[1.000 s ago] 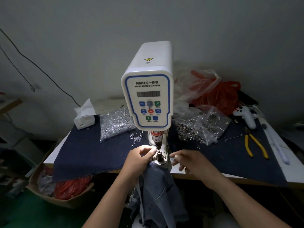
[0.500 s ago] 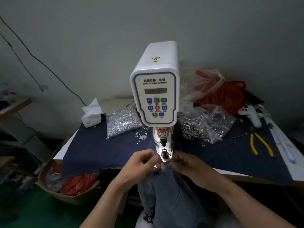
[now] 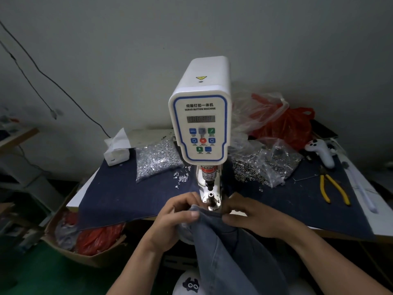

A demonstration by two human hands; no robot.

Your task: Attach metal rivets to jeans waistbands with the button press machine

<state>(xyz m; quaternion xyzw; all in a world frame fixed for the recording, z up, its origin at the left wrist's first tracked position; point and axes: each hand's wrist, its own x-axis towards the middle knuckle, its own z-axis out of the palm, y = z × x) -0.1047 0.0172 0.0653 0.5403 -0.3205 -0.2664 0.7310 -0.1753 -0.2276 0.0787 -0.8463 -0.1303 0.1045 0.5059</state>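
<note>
the jeans point(image 3: 231, 248) are soft, heavy denim. most of the cloth hangs down from the table point(image 3: 83, 199) edge toward our lap, so we judge its weight will pull the waistband away from the die point(image 3: 211, 198) if we let go. the waistband point(image 3: 209, 211) is thicker and stiffer than the legs, because it is folded and stitched; it will hold a flat line between two grips but bends easily elsewhere. the best place to take hold is on the band itself, close on both sides of the die, so the cloth stays tight and flat there.

our left hand point(image 3: 178, 218) grips the band at its left end. the fingers point(image 3: 187, 202) are curled over the top edge and the thumb point(image 3: 192, 214) presses on the front, a closed pinch on the cloth. our right hand point(image 3: 253, 216) holds the band on the other side, fingers bent down onto the edge and thumb lying along the front; it also grips the denim, with no open gap that we can see.

the band sits just in front of the die at the base of the press point(image 3: 201, 122), touching or almost touching it; we cannot tell if it lies over the die yet. whether a rivet is loaded, we cannot see.

bags of rivets point(image 3: 157, 160) lie on the dark cloth behind, well apart from our hands.
</note>
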